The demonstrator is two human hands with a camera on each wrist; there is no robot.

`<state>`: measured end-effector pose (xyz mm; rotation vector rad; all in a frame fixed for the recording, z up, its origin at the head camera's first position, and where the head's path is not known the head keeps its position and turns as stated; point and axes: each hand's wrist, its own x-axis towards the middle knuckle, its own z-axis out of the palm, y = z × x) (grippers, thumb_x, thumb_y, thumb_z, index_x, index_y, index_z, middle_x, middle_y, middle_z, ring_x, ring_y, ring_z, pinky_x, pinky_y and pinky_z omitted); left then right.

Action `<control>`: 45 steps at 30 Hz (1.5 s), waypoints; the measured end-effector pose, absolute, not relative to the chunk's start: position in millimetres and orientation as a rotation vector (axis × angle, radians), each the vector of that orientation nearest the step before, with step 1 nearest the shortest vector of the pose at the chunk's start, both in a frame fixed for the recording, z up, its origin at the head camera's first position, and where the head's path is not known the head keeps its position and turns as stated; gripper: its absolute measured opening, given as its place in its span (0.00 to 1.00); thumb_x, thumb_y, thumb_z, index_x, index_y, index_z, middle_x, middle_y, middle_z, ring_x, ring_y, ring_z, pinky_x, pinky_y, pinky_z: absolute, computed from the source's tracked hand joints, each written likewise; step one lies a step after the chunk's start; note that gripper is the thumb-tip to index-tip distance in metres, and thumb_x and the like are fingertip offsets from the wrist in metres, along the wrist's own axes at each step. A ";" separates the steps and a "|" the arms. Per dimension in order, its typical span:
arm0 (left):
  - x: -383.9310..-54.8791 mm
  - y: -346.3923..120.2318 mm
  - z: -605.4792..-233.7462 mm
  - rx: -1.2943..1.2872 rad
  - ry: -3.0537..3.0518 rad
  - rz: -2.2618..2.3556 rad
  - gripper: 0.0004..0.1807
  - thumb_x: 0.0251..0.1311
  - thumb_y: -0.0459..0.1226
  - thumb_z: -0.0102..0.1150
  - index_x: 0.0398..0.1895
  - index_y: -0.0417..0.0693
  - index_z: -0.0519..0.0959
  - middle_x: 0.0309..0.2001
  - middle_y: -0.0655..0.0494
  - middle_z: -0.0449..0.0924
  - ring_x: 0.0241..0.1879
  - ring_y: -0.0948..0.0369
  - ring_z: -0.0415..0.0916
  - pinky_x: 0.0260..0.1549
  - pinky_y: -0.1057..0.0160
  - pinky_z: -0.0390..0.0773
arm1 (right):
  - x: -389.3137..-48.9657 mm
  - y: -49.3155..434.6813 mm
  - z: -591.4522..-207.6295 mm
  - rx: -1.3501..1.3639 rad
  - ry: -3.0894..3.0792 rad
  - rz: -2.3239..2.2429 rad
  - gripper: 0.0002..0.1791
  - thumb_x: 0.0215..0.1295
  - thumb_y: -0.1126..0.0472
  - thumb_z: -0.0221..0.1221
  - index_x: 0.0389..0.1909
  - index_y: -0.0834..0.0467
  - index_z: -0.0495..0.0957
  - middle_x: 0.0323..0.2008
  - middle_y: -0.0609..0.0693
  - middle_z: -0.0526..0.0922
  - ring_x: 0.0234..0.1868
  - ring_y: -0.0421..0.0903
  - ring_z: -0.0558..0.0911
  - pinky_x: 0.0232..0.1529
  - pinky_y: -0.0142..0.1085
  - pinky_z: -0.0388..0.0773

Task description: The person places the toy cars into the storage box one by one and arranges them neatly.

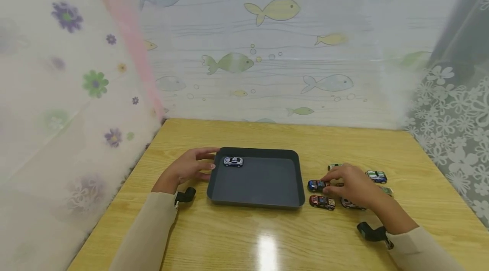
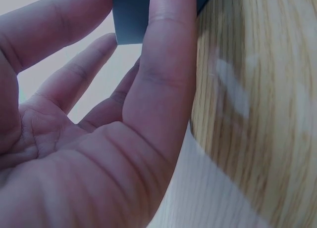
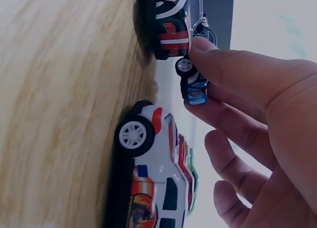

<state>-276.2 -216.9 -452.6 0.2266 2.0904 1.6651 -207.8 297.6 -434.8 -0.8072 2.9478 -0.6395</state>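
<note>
A dark grey rectangular tray point(image 1: 256, 182) lies on the wooden table, with a white toy car point(image 1: 233, 161) in its far left corner. My left hand point(image 1: 192, 165) rests against the tray's left side, fingers and thumb at its wall. To the right of the tray, my right hand point(image 1: 353, 184) pinches a blue toy car point(image 1: 316, 185) between thumb and fingers. In the right wrist view the blue car point(image 3: 197, 87) shows at the fingertips, behind a dark car with a red and white end point(image 3: 173, 37). A red toy car point(image 1: 322, 202) sits just in front of the blue one.
Around my right hand stand several more toy cars, among them a white and green one point(image 1: 376, 176) and a white patterned one point(image 1: 352, 204), partly covered by the hand. A fish-print curtain point(image 1: 229, 92) hangs behind the table point(image 1: 214, 237), and a flowered one point(image 1: 68, 143) at the left.
</note>
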 end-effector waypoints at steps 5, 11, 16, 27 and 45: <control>-276.4 -213.9 -452.1 0.216 2.083 1.675 0.36 0.68 0.30 0.65 0.78 0.55 0.68 0.75 0.42 0.65 0.56 0.49 0.84 0.48 0.49 0.88 | -206.5 295.9 -433.7 -0.829 2.992 -0.650 0.11 0.63 0.53 0.73 0.46 0.44 0.90 0.46 0.43 0.89 0.49 0.52 0.84 0.45 0.50 0.84; -277.2 -215.1 -454.2 0.222 2.074 1.679 0.36 0.68 0.30 0.64 0.78 0.55 0.67 0.75 0.41 0.65 0.55 0.49 0.84 0.48 0.49 0.88 | -206.4 289.5 -431.1 -0.854 3.050 -0.673 0.09 0.62 0.52 0.74 0.44 0.43 0.90 0.43 0.38 0.89 0.46 0.49 0.84 0.44 0.50 0.84; -277.5 -217.4 -455.4 0.225 2.067 1.677 0.36 0.68 0.30 0.65 0.78 0.55 0.67 0.75 0.41 0.65 0.56 0.49 0.84 0.48 0.49 0.88 | -206.8 282.1 -422.7 -0.847 3.051 -0.667 0.10 0.63 0.49 0.73 0.44 0.43 0.90 0.43 0.38 0.89 0.47 0.48 0.85 0.45 0.49 0.84; -276.9 -217.1 -455.7 0.230 2.055 1.680 0.36 0.68 0.30 0.65 0.78 0.54 0.67 0.75 0.40 0.64 0.56 0.49 0.83 0.49 0.48 0.88 | -211.5 262.4 -407.8 -0.913 3.029 -0.688 0.11 0.64 0.48 0.72 0.45 0.45 0.90 0.43 0.38 0.88 0.45 0.46 0.84 0.41 0.42 0.82; -276.1 -218.8 -453.1 0.221 2.058 1.690 0.34 0.69 0.30 0.64 0.77 0.58 0.69 0.75 0.41 0.65 0.56 0.49 0.83 0.49 0.48 0.88 | -235.9 210.7 -400.9 -1.062 2.942 -0.708 0.10 0.63 0.52 0.73 0.43 0.50 0.90 0.37 0.41 0.86 0.33 0.34 0.81 0.32 0.31 0.80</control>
